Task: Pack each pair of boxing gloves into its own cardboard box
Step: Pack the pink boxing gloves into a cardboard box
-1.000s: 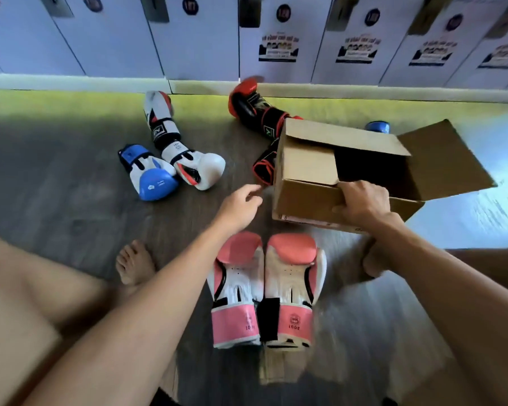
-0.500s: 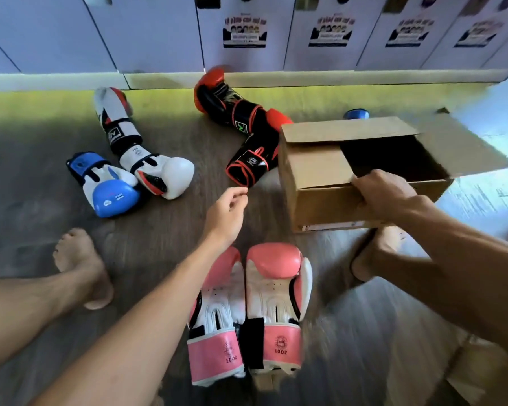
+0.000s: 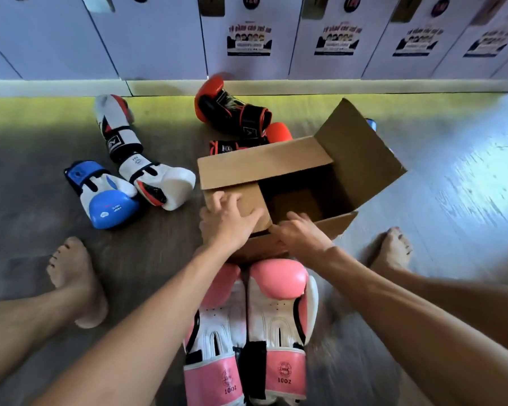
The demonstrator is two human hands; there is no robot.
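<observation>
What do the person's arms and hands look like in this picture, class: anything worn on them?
Both arms are bare as far up as the picture shows: no sleeves in view. The left hand and right hand wear no gloves or wraps, and no watch, bracelet or ring shows on either. The feet on the floor are bare too.
</observation>
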